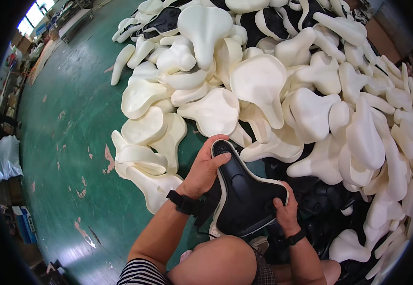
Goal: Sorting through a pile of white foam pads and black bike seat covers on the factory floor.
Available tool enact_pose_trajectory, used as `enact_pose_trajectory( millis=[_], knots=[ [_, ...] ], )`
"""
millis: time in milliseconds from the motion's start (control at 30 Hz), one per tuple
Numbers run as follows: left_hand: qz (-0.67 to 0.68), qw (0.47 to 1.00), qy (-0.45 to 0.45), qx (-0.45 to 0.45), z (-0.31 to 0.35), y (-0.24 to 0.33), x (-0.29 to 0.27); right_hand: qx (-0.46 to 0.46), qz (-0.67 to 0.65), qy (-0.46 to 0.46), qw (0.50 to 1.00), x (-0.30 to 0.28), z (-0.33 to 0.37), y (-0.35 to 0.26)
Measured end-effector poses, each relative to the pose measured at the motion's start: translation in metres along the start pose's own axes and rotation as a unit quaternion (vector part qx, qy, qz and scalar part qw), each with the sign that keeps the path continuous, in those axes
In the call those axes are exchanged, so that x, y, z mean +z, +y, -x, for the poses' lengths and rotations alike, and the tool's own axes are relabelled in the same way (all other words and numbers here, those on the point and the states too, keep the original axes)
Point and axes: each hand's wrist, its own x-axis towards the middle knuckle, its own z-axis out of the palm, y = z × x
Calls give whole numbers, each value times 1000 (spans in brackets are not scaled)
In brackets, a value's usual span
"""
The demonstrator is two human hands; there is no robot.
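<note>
- Just beyond the knee, a black saddle shell is held, edged by a white pad.
- One wide corner is grasped by the right hand, thumb on top.
- The nose is gripped by the left hand, thumb on top.
- Step in hand, as judged: shell-to-pad seating; even rim pressure is called for next.
- Beyond, white saddle pads are heaped.

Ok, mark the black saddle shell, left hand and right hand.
Black saddle shell (243, 202): head view, middle of its face.
Left hand (201, 170): head view, its back.
Right hand (288, 215): head view, its back.
</note>
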Motion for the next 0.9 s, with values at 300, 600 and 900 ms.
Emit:
enact_pose_trajectory(
  millis=[300,600,900],
  knots=[
    [-86,996,-4,5,-6,-6,-12,93,-65,-38,993,5,3,8],
    [-227,969,93,-22,11,-35,-69,136,72,-162,975,2,-33,11],
    [-244,850,413,220,42,33,-147,-75,-305,22,949,-2,-178,-109]
  ],
)
